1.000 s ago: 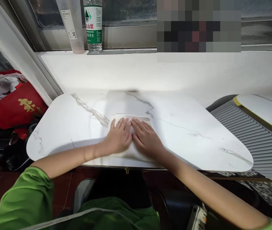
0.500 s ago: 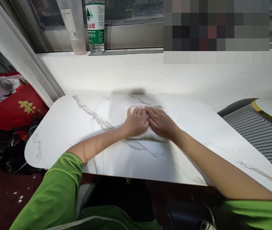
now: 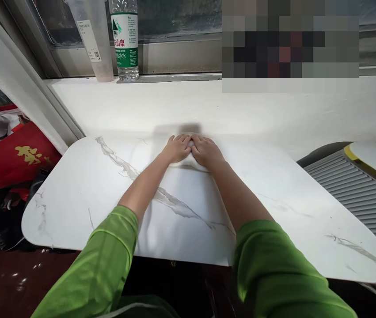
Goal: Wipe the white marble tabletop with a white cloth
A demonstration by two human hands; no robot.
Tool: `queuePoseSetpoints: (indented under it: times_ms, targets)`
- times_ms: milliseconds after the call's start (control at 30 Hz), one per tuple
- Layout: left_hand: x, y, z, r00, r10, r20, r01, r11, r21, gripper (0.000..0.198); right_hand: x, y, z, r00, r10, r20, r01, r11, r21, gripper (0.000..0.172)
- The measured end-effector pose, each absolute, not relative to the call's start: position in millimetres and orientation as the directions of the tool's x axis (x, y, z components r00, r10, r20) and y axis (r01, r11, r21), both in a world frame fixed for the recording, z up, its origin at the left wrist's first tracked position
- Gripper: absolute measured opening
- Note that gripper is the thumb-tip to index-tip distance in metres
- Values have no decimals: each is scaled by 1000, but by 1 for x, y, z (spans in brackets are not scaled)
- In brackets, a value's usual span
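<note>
Under both hands a folded white cloth (image 3: pixel 188 164) lies against the white marble-patterned tabletop (image 3: pixel 85 190), close to the wall. My left hand (image 3: pixel 176 149) presses on its left part, fingers close together and bent over it. On the right part lies my right hand (image 3: pixel 205 151), its fingers also together and gripping the cloth down. The two hands touch at the thumbs and index fingers. Most of the cloth is hidden beneath them; its near edge shows below the palms.
On the window ledge stand a water bottle (image 3: pixel 124 44) with a green and white label and a tall translucent container (image 3: pixel 91 48). A red bag (image 3: pixel 18 154) holding clothes sits left of the table. To the right is a grey ribbed surface (image 3: pixel 347 185).
Both hands have pushed the white cloth away from me toward the wall and slightly left. My arms are more stretched out, and the view has shifted a little.
</note>
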State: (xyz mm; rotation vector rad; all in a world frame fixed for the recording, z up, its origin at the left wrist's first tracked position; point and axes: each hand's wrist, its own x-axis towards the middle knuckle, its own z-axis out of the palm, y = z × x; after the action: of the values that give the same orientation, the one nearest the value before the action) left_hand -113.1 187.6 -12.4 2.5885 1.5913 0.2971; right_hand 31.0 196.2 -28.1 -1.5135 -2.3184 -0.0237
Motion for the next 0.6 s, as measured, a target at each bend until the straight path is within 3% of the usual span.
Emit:
queuePoseSetpoints:
  times_ms: [267, 600]
  targets:
    - [-120, 139, -10, 433, 896, 99, 883, -444, 150, 52, 32, 150, -31, -409, 835, 369, 859, 488, -153, 49]
    - [-106, -14, -2, 471, 879, 77, 863, -477, 164, 55, 60, -1, -32, -534, 715, 451, 750, 646, -137, 49]
